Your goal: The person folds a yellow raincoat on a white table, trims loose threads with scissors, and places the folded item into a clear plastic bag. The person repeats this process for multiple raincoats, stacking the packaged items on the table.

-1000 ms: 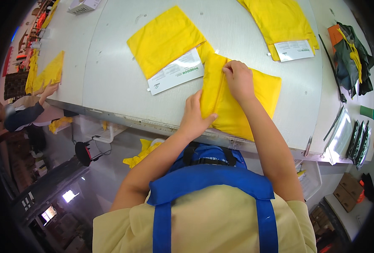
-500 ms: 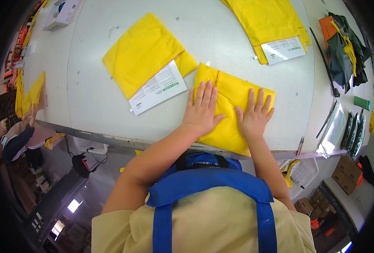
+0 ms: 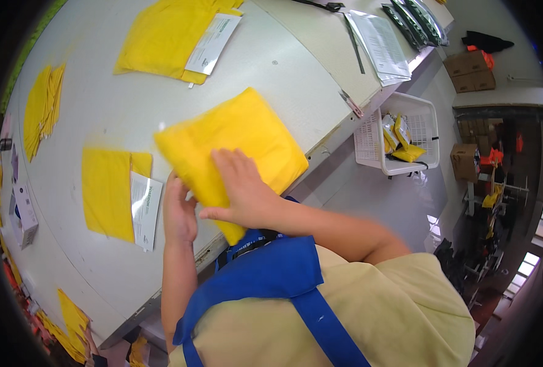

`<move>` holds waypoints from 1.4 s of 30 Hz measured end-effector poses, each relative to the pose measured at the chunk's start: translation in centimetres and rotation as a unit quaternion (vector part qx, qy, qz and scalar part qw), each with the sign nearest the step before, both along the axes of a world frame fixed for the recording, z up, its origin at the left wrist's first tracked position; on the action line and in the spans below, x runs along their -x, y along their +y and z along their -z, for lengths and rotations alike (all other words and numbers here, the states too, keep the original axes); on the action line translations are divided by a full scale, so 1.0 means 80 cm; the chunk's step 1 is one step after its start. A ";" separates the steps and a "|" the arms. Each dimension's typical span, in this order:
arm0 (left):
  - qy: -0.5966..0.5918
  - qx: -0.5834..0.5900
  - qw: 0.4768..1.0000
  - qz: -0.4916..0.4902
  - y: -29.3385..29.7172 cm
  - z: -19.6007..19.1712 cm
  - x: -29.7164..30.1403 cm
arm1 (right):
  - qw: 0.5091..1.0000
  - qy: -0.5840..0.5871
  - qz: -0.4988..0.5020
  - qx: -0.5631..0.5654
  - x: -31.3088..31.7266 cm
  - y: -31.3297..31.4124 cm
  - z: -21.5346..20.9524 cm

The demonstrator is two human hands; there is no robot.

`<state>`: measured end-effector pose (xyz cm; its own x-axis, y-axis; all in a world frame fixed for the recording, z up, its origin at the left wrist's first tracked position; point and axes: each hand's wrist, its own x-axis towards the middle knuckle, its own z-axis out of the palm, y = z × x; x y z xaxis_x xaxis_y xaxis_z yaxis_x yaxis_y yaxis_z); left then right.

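Yellow bundle (image 3: 259, 131) over the table (image 3: 302, 85), corner pointing across it, long axis unclear; right hand (image 3: 241, 192) flat on top, thumb wide; left hand (image 3: 181, 214) partly hidden, can't tell its grip

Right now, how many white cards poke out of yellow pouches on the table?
2. One card is in the upper pouch, the other card in the left pouch. Any card inside the near pouch, under the right hand, would be hidden.

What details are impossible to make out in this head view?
Head view:
Underside of folded yellow fabric bundle: turned away.
Some fingertips of the left hand: behind that bundle.
Details of yellow packets in the white plastic basket: too small.
Co-worker's dark sleeve: cut by lower edge.
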<state>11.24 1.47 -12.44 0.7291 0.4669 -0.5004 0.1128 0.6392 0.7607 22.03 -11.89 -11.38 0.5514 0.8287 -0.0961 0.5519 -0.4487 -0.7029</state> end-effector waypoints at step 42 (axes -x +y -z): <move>0.678 0.224 0.672 -0.194 -0.439 0.441 0.525 | 0.692 0.025 -0.638 0.337 0.159 0.073 0.070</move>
<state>-30.80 -33.64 -47.70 -0.6736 0.0701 -0.7358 0.2662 0.9517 -0.1531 9.29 -6.09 -16.99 -0.6058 0.3948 -0.6907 0.7837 0.1469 -0.6035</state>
